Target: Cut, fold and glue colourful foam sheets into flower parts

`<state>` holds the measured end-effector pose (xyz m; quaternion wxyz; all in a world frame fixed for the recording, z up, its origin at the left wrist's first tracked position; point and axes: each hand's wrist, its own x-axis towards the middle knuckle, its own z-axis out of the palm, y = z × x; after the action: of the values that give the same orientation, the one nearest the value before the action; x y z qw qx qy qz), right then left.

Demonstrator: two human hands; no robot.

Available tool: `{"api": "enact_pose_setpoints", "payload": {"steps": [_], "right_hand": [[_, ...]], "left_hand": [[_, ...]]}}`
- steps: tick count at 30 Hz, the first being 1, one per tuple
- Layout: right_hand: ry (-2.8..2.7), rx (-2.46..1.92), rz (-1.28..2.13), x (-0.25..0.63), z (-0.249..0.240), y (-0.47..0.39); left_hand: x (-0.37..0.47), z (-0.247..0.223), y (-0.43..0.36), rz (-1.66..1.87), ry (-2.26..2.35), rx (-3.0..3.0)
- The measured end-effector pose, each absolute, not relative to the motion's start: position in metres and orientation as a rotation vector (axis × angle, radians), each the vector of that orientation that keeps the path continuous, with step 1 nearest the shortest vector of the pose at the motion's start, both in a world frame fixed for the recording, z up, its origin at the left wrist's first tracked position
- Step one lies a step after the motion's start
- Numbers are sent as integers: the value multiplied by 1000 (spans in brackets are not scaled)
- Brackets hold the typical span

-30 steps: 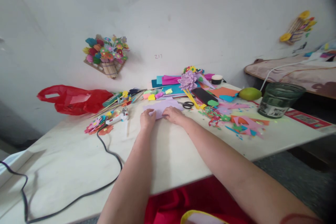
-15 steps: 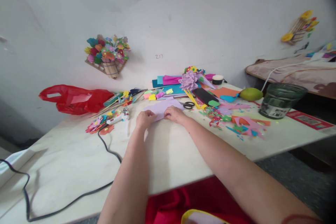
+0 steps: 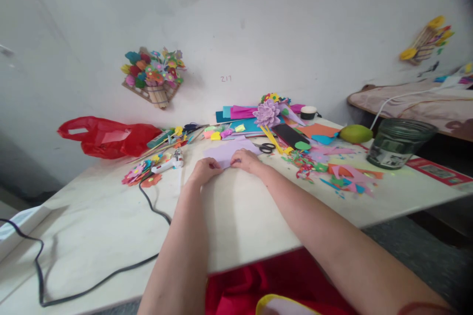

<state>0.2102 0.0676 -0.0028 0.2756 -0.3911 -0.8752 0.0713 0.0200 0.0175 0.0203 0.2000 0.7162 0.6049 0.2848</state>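
Observation:
A light purple sheet [image 3: 231, 148], paper or thin craft foam, lies on the white table in front of me. My left hand [image 3: 207, 169] pinches its near left edge with curled fingers. At the near edge, a little to the right, my right hand [image 3: 247, 160] also has its fingers closed on the sheet. The fingertips are partly hidden. Black-handled scissors [image 3: 266, 147] rest just right of the sheet. To the left of my hands sits a white glue gun [image 3: 168, 163], beside a cluster of colourful craft flowers [image 3: 139, 172].
A red plastic bag [image 3: 111, 139] lies at the back left. A black cord [image 3: 99, 280] loops over the table's left side. Colourful scraps [image 3: 351, 177], a black phone-like slab [image 3: 290, 135], a green fruit [image 3: 355, 133] and a dark glass jar [image 3: 399, 145] occupy the right.
My left hand has turned flatter and shifted slightly right along the sheet's near edge. My right hand stays nearly where it was. The whole view has shifted slightly.

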Motion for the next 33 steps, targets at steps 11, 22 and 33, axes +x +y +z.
{"api": "enact_pose_setpoints", "payload": {"steps": [11,22,33], "right_hand": [[-2314,-1039,252,207,-4,70],[-2295,-1165,296,203,-2,69],[-2312,-1327,253,199,7,63]], "left_hand": [[21,25,14,775,1730,2010],[15,19,21,768,1788,2025],[16,22,20,613,1965,2212]]}}
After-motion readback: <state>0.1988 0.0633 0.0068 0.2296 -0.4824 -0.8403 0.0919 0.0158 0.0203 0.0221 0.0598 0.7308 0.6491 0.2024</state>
